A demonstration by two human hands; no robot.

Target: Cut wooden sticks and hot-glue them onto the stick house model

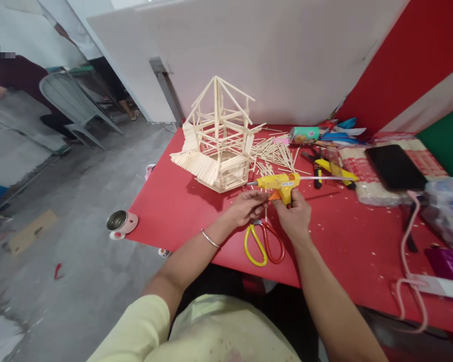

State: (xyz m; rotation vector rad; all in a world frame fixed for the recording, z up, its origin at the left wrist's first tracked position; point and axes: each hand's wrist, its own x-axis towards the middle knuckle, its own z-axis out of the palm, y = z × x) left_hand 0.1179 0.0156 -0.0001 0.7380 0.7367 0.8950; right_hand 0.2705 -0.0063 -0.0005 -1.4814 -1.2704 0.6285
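Observation:
My right hand (297,215) grips a yellow hot glue gun (283,182) by its handle, near the orange trigger. A long clear glue stick (324,178) sticks out of its back, and the nozzle points left. Just under the nozzle, my left hand (248,207) is closed in a pinch. A thin pale piece shows by its fingertips, too small to make out for certain. Behind the hands stands a house-like model (217,146) of thin wooden sticks, its open frame rising to a peak. Scissors (264,244) with one yellow and one red handle lie below my hands.
Loose wooden sticks (275,153) are heaped right of the model on the red table (162,201). Farther right lie a yellow cutter (334,171), a dark phone (395,166) on stick packs, and a pink cord (403,251). A metal cup (124,222) stands at the left edge.

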